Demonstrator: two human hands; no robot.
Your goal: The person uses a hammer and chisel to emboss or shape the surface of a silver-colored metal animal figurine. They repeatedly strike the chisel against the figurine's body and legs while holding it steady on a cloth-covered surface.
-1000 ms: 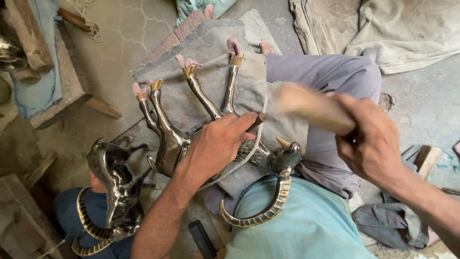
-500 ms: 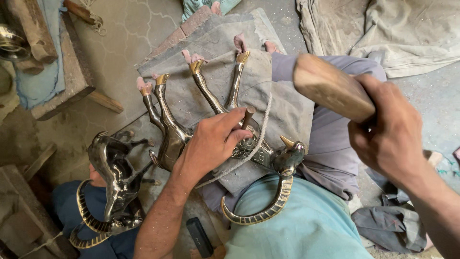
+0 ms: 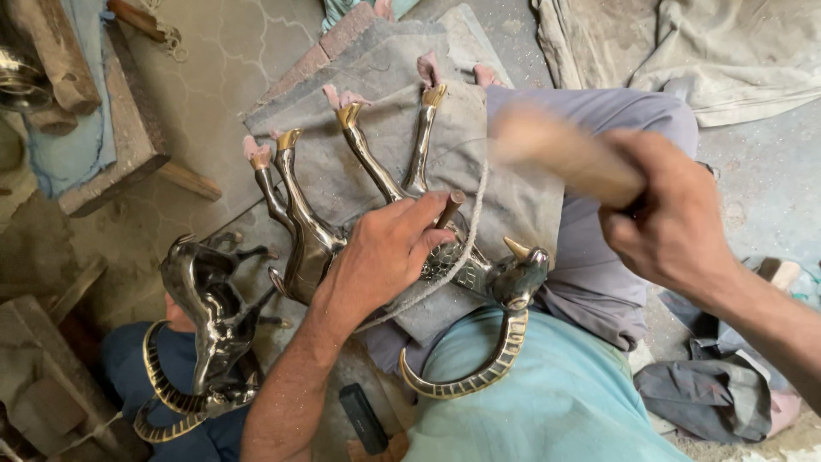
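Left hand (image 3: 380,257) pinches a punch (image 3: 448,209) against the ram (image 3: 342,239), right hand (image 3: 667,218) grips a mallet (image 3: 556,154). Horn's patterned, body's mostly plain.

A brass ibex figure (image 3: 342,231) is laid across a grey cloth (image 3: 385,111) on the lap, legs pointing away. It is pressed down by the left hand (image 3: 380,257), in which a short punch (image 3: 449,208) is held upright. A blurred wooden mallet (image 3: 556,154) is gripped by the right hand (image 3: 667,218). A second figure (image 3: 201,325) is seen on the floor.
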